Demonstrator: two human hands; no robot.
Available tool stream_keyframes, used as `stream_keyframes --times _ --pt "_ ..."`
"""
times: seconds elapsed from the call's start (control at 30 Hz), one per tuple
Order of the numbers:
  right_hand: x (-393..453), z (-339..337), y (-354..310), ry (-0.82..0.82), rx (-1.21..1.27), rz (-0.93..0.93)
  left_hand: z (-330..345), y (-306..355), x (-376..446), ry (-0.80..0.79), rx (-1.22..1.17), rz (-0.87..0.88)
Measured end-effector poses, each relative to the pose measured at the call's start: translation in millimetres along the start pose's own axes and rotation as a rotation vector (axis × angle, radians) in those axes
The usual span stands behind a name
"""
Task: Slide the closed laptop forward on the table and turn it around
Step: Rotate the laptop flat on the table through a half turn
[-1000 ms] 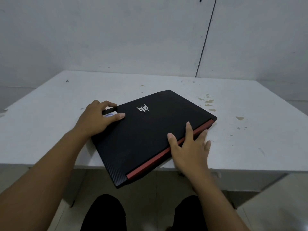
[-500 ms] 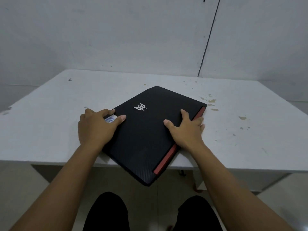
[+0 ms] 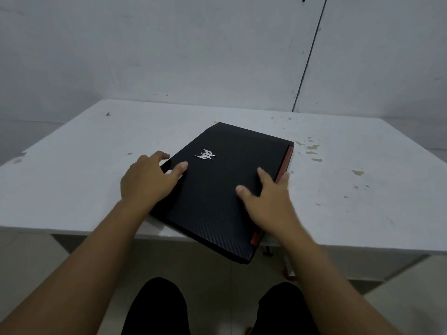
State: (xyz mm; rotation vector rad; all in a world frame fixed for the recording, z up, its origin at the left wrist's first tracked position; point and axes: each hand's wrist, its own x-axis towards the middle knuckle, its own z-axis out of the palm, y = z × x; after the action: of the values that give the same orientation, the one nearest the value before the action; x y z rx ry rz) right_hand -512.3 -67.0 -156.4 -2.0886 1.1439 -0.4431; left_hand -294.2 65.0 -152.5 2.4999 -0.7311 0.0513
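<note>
A closed black laptop point(image 3: 225, 180) with a silver logo and a red hinge strip lies skewed on the white table point(image 3: 72, 180). Its near corner hangs over the table's front edge. My left hand point(image 3: 147, 180) grips the laptop's left edge, thumb on the lid and fingers curled around the side. My right hand point(image 3: 268, 201) lies on the lid near the right edge, its fingers reaching the red strip, which now faces right.
The table's right part point(image 3: 312, 151) carries brownish stains and chipped spots. A grey wall point(image 3: 217, 56) stands close behind the table's far edge. My knees in dark trousers point(image 3: 157, 308) show under the front edge.
The laptop has turned counter-clockwise and slid farther onto the table; its red strip swung from facing me toward the right. Both hands moved along with it.
</note>
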Motion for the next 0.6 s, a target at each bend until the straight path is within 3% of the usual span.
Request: stream_keyframes --times 0.17,0.4,0.6 --pt "-47.3 25.0 -14.5 0.047 0.001 -0.011 -2.9 -10.2 37.3 -0.171 -0.127 0.11" --pt "-43.9 21.5 -14.1 0.028 0.014 -0.064 -1.8 -12.2 29.2 -0.127 -0.132 0.252" --pt "-34.7 15.6 -2.6 0.027 0.067 -0.132 -0.9 -20.5 17.4 -0.075 -0.045 0.178"
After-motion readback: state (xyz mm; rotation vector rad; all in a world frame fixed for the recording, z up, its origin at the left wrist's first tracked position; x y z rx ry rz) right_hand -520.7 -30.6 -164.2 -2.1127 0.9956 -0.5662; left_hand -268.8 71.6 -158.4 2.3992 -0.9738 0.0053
